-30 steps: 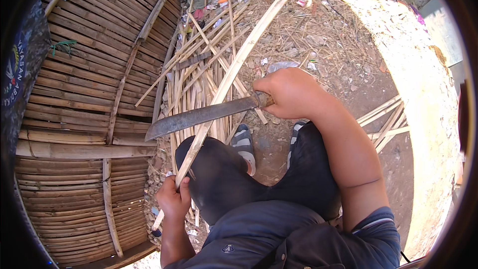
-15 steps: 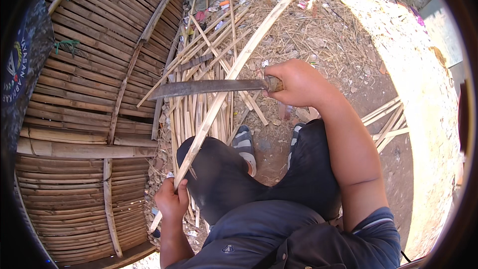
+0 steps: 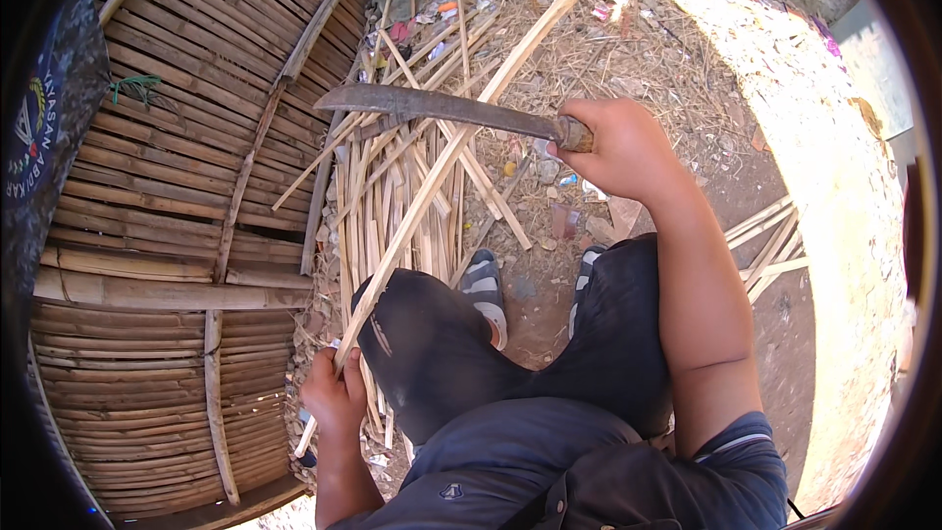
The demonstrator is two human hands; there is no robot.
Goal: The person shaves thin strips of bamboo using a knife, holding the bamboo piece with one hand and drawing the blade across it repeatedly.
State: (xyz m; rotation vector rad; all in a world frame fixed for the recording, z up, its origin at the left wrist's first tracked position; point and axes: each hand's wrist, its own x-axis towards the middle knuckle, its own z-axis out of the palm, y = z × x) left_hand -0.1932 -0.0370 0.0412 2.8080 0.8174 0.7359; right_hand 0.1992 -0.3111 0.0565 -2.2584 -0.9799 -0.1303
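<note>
My left hand (image 3: 334,390) is closed around the near end of a long, pale bamboo strip (image 3: 424,198). The strip slants up and to the right, passing over my left knee, and its far end rises beyond the pile. In my right hand (image 3: 620,149) is the handle of a machete (image 3: 442,106), fingers wrapped round it. The dark blade points left with its tip tilted slightly upward, and it crosses in front of the strip's upper half. Whether blade and strip touch, I cannot tell.
Many loose bamboo strips (image 3: 392,226) lie piled beyond my left knee. A slatted bamboo wall (image 3: 177,167) stands close on the left. More strips (image 3: 770,240) rest on the ground at the right. Shavings and litter (image 3: 628,69) cover the ground ahead.
The machete has moved farther up along the strip, away from me, and its tip has swung upward. My right hand has shifted up and slightly right. My left hand stays nearly in place.
</note>
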